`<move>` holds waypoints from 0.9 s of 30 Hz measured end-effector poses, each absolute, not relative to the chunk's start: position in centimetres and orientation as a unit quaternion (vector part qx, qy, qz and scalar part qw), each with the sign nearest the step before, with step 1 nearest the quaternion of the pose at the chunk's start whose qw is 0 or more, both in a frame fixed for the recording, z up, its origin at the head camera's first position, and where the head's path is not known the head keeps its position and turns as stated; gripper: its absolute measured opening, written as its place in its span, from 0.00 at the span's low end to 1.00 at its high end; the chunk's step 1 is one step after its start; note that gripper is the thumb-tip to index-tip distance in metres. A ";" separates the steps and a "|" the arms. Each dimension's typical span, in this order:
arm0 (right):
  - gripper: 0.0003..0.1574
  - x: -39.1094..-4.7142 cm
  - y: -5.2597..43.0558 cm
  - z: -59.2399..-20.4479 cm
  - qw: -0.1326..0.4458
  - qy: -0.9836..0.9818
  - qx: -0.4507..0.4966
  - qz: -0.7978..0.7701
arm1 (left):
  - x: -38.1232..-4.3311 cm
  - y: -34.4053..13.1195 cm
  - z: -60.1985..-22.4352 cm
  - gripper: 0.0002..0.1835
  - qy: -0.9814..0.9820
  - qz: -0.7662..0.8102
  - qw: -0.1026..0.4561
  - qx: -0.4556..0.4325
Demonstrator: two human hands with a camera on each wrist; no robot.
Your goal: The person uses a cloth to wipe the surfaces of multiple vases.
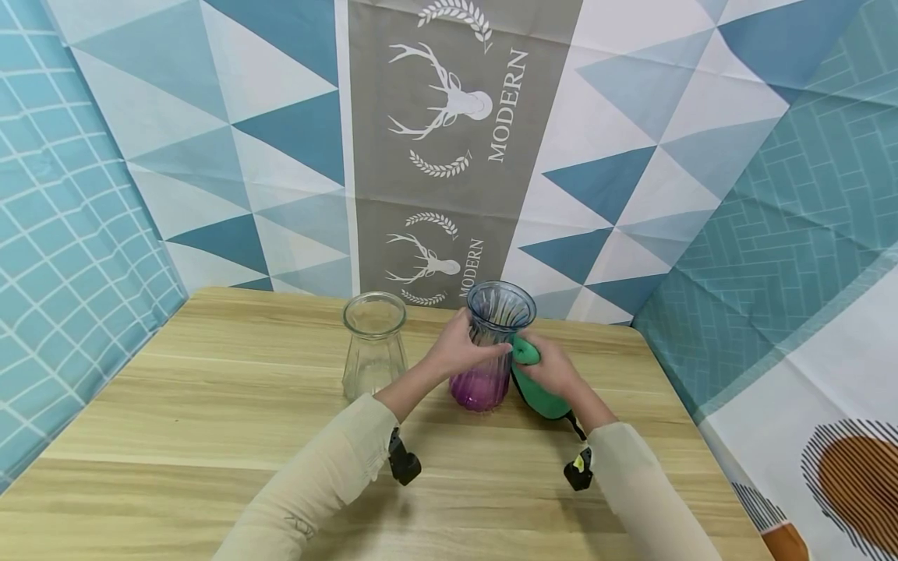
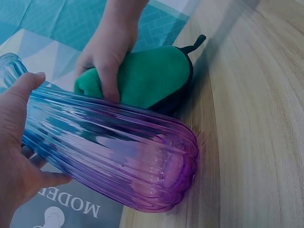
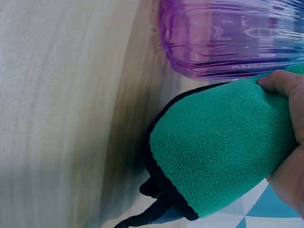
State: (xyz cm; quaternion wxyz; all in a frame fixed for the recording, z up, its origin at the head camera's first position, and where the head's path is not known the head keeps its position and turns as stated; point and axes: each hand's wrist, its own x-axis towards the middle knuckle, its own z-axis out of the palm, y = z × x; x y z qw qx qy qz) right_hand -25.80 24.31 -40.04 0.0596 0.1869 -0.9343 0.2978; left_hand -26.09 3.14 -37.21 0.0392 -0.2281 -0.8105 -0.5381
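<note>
A ribbed glass vase point(image 1: 480, 382), blue at its flared rim and purple at its base, stands on the wooden table. My left hand point(image 1: 463, 347) grips it just below the rim, thumb on the near side and fingers round the far side. Against the vase's right side, my right hand point(image 1: 550, 365) pinches a green towelling cloth point(image 3: 223, 147) with black edging and a black hanging loop. The cloth hangs down beside the vase, its lower end close over the table. In the left wrist view the purple base point(image 2: 166, 171) is in full sight.
A clear glass vase point(image 1: 375, 358) stands to the left, partly behind my left forearm. Behind the wooden table point(image 1: 210, 405) hangs a patterned cloth backdrop point(image 1: 449, 179). Blue tiled-print sheets point(image 1: 63, 195) close off the sides.
</note>
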 end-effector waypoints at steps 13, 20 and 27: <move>0.36 -25.7 24.6 -41.0 0.030 -0.944 0.169 0.283 | -25.6 3.4 -37.1 0.49 -0.804 -0.558 0.044 -0.202; 0.34 -25.3 24.5 -40.0 0.039 -0.929 0.157 0.333 | -25.5 3.4 -37.0 0.52 -0.802 -0.565 0.041 -0.188; 0.15 -25.3 24.4 -38.2 0.062 -0.909 0.168 0.377 | -25.7 3.3 -37.1 0.51 -0.803 -0.563 0.041 -0.190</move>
